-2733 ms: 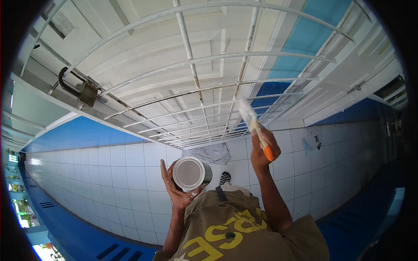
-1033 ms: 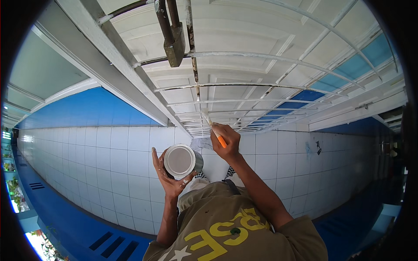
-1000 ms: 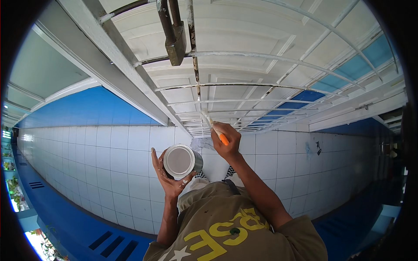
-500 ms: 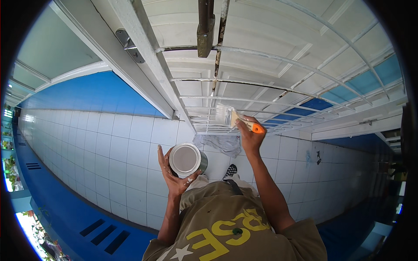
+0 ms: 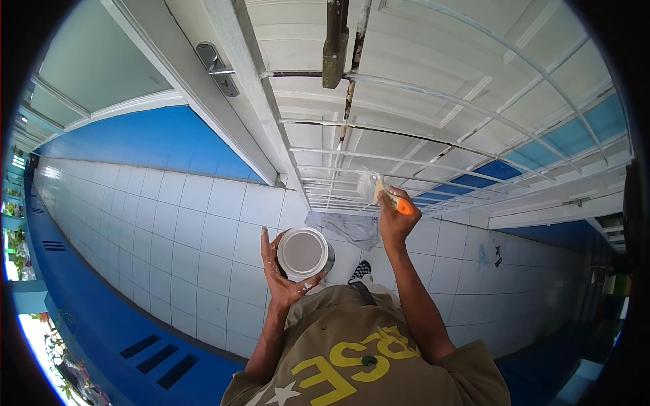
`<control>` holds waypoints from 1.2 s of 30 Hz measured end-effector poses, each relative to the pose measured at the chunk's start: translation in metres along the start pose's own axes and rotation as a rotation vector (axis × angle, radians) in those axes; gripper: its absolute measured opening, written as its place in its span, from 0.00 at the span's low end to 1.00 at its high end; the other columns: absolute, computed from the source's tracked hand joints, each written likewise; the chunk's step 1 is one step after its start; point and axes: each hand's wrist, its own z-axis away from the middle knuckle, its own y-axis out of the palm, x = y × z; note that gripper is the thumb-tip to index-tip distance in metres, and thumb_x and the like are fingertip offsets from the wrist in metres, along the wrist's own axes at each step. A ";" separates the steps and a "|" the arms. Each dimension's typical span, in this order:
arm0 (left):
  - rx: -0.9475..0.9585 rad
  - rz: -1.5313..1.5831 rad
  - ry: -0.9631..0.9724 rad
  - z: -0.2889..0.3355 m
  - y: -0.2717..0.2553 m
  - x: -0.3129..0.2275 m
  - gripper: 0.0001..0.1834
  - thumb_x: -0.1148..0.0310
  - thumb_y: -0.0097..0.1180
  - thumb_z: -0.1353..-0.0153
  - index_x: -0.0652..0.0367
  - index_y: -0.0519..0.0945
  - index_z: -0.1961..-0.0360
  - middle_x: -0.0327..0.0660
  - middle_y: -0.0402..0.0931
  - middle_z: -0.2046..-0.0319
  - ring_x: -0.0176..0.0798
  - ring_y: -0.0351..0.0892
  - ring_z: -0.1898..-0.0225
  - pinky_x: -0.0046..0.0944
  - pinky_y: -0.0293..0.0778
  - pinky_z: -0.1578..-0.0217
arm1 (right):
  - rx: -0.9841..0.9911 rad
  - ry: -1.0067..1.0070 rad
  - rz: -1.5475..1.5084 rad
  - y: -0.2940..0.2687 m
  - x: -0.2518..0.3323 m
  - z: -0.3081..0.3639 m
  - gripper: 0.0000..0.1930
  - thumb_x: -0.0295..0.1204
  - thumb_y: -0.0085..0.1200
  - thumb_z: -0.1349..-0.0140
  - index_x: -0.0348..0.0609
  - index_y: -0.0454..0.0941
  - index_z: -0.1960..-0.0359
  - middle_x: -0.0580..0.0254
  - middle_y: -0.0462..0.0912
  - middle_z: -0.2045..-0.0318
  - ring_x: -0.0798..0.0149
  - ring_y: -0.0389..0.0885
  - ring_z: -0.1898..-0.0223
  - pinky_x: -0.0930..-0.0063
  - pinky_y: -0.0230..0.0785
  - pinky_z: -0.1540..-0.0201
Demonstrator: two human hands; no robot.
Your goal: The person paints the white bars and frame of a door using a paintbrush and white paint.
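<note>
My left hand (image 5: 284,283) is wrapped round a round paint can (image 5: 302,252) with pale paint inside, held upright in front of my body. White paint smears mark its thumb and fingers. In my right hand (image 5: 398,220) is a paintbrush (image 5: 391,197) with a wooden, orange-ended handle. Its white-coated bristles point left and lie against, or very close to, the thin bars of a white metal grille (image 5: 406,162); which of the two I cannot tell. Some grille bars show dark, rusty patches near a hanging brass padlock (image 5: 334,64).
Behind the grille stands a white panelled door (image 5: 420,40). A door handle (image 5: 218,70) is on the frame at left. Crumpled grey plastic sheeting (image 5: 345,229) lies on the white tiled floor (image 5: 203,237) below the grille. A blue ledge (image 5: 101,298) with slots runs along the left.
The brush and my right hand have moved slightly down and to the right along the grille. The can in my left hand sits a little further right, while the whole view has shifted slightly.
</note>
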 end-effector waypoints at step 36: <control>0.202 0.093 0.046 0.004 0.062 -0.008 0.80 0.59 0.85 0.64 0.66 0.36 0.21 0.56 0.69 0.37 0.53 0.76 0.38 0.52 0.71 0.35 | 0.228 -1.080 0.589 -0.155 0.097 -0.078 0.14 0.15 0.67 0.52 0.34 0.86 0.61 0.48 0.88 0.66 0.52 0.89 0.65 0.66 0.84 0.63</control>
